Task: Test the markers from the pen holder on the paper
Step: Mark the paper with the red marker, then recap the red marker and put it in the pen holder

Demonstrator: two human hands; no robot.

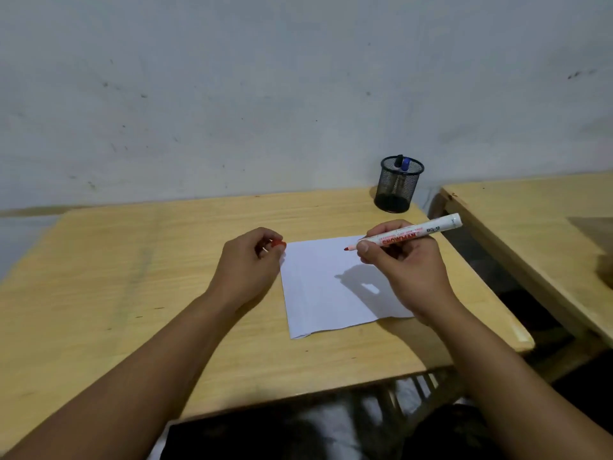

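Note:
A white sheet of paper [326,293] lies on the wooden desk [132,260]. My right hand [406,273] grips an uncapped white marker [414,232] with red lettering; its red tip points left and hovers just above the paper's far part. My left hand [250,260] rests at the paper's left edge, closed around the marker's red cap [278,244]. A black mesh pen holder [398,184] stands at the desk's far right corner, with a blue-capped and a dark-capped marker [402,162] poking out. No marks show on the paper.
A second wooden table [537,234] stands to the right across a narrow gap. A grey scuffed wall [265,94] rises right behind the desk. Below the desk's near edge lie wooden slats and dark cloth.

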